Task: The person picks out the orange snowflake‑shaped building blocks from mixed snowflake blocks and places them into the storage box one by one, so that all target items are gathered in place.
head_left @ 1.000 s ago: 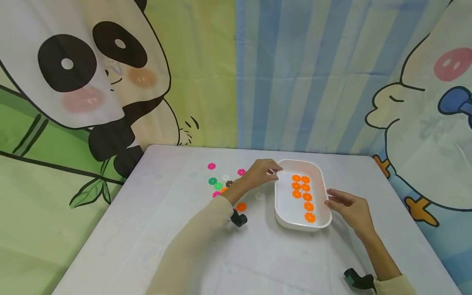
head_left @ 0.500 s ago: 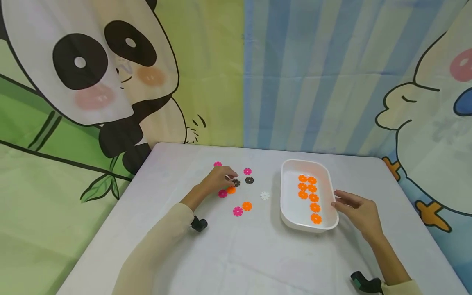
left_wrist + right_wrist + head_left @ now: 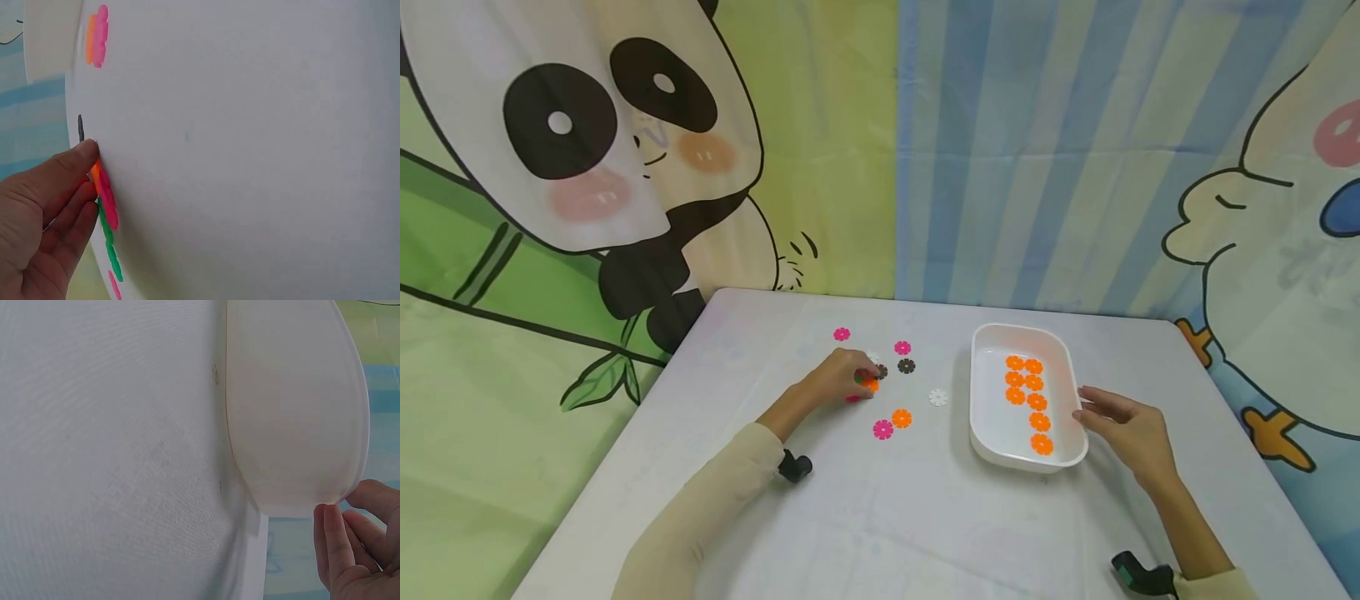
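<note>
My left hand [image 3: 837, 377] is low over a scatter of small flower-shaped discs, its thumb and fingertips pinching an orange flower-shaped disc [image 3: 871, 385]. In the left wrist view a pink disc [image 3: 109, 197] and a green disc [image 3: 111, 240] lie just past those fingertips. Beside the hand are a brown disc [image 3: 882, 372] and a white one, partly covered. My right hand [image 3: 1131, 433] holds the right rim of a white tray [image 3: 994, 429] between thumb and fingers; the right wrist view shows this grip at the tray's corner. Several orange discs [image 3: 1037, 402] lie flat inside the tray.
Around the left hand are another brown disc [image 3: 907, 366], pink discs [image 3: 902, 347], an orange disc [image 3: 902, 418] touching a pink one [image 3: 883, 429], and a white disc [image 3: 937, 397] near the tray. A printed cloth backdrop [image 3: 827, 150] rises behind the table's far edge.
My left hand has left the tray's left rim and come back to the loose discs, then dropped slightly towards the orange one. The right hand keeps its place on the tray.
</note>
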`<state>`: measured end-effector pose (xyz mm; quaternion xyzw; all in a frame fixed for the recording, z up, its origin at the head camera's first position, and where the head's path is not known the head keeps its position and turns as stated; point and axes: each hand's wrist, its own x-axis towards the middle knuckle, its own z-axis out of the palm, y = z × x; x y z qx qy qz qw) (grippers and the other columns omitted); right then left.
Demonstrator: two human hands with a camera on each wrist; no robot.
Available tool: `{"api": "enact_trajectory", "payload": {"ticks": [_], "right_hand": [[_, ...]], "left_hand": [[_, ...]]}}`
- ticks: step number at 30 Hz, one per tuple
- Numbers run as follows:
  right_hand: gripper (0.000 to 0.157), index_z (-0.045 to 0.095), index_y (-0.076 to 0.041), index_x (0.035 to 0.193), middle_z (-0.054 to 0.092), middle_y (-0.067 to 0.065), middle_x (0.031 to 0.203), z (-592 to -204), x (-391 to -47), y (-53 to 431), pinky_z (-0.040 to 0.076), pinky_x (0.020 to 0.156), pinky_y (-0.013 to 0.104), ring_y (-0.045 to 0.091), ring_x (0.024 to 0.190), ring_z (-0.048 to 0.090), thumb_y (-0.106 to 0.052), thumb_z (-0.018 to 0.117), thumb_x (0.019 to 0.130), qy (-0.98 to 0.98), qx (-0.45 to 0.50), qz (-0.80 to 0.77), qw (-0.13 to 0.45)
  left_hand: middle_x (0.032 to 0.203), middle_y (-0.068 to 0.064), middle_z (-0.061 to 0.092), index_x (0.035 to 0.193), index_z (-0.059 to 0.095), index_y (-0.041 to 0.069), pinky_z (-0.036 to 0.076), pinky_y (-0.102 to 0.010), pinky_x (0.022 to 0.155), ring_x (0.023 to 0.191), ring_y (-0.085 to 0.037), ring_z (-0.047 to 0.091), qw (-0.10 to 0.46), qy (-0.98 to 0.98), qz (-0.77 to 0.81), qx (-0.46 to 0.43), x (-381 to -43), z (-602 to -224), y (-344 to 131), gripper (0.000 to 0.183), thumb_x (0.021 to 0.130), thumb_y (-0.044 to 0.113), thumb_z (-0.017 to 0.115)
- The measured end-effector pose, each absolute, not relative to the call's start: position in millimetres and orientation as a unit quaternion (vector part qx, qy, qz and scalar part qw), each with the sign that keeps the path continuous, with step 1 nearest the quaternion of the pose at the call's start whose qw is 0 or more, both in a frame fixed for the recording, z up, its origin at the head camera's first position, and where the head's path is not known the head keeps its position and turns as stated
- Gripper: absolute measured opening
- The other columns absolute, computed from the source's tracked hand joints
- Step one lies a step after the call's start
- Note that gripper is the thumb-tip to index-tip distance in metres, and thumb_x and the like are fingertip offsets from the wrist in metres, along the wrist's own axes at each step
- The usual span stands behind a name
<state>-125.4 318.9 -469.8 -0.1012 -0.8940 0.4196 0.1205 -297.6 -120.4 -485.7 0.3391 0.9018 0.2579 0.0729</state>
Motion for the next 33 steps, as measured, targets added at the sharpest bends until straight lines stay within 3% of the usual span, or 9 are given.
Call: {"api": "enact_trajectory", "payload": {"ticks": [4, 12, 17, 27, 33], "right_hand": [[0.057, 0.063, -0.008, 0.130, 0.064, 0.012, 0.126, -471, -125, 319, 0.047, 0.078, 0.011, 0.027, 0.109, 0.061, -0.043, 0.073, 0.086, -0.895, -0.098, 0.417, 0.122], [0.055, 0.064, -0.007, 0.129, 0.064, 0.013, 0.125, -471, -126, 320, 0.046, 0.076, 0.009, -0.006, 0.095, 0.057, -0.041, 0.074, 0.086, -0.891, -0.088, 0.425, 0.130], [0.055, 0.064, -0.007, 0.129, 0.064, 0.013, 0.125, -470, -125, 320, 0.046, 0.076, 0.009, -0.005, 0.095, 0.057, -0.040, 0.074, 0.086, -0.889, -0.095, 0.430, 0.125], [0.054, 0.064, -0.006, 0.128, 0.064, 0.013, 0.125, -469, -124, 321, 0.046, 0.074, 0.008, -0.003, 0.095, 0.057, -0.039, 0.074, 0.086, -0.891, -0.090, 0.427, 0.128], [0.053, 0.064, -0.004, 0.128, 0.064, 0.017, 0.124, -470, -124, 321, 0.046, 0.074, 0.007, -0.013, 0.090, 0.054, -0.036, 0.075, 0.086, -0.883, -0.081, 0.443, 0.130]], "left_hand": [[0.097, 0.001, 0.069, 0.107, 0.074, 0.007, 0.052, -0.024, 0.080, 0.088, -0.013, 0.061, 0.079, 0.902, 0.257, 0.338, -299, -483, -118, 0.033, 0.077, 0.013, 0.084], [0.095, -0.002, 0.068, 0.104, 0.071, 0.003, 0.053, -0.022, 0.079, 0.085, -0.014, 0.062, 0.136, 0.894, 0.296, 0.308, -307, -478, -113, 0.035, 0.073, 0.005, 0.085], [0.095, -0.003, 0.065, 0.103, 0.068, 0.002, 0.052, -0.024, 0.080, 0.086, -0.017, 0.060, 0.147, 0.889, 0.303, 0.310, -307, -478, -113, 0.035, 0.073, 0.004, 0.085], [0.092, 0.005, 0.060, 0.096, 0.071, 0.013, 0.049, -0.025, 0.079, 0.086, -0.014, 0.053, 0.095, 0.899, 0.230, 0.360, -299, -482, -115, 0.018, 0.080, 0.010, 0.077], [0.101, 0.003, 0.061, 0.106, 0.072, 0.011, 0.049, -0.025, 0.083, 0.091, -0.014, 0.054, 0.091, 0.890, 0.228, 0.385, -296, -482, -124, 0.028, 0.080, 0.004, 0.076]]}}
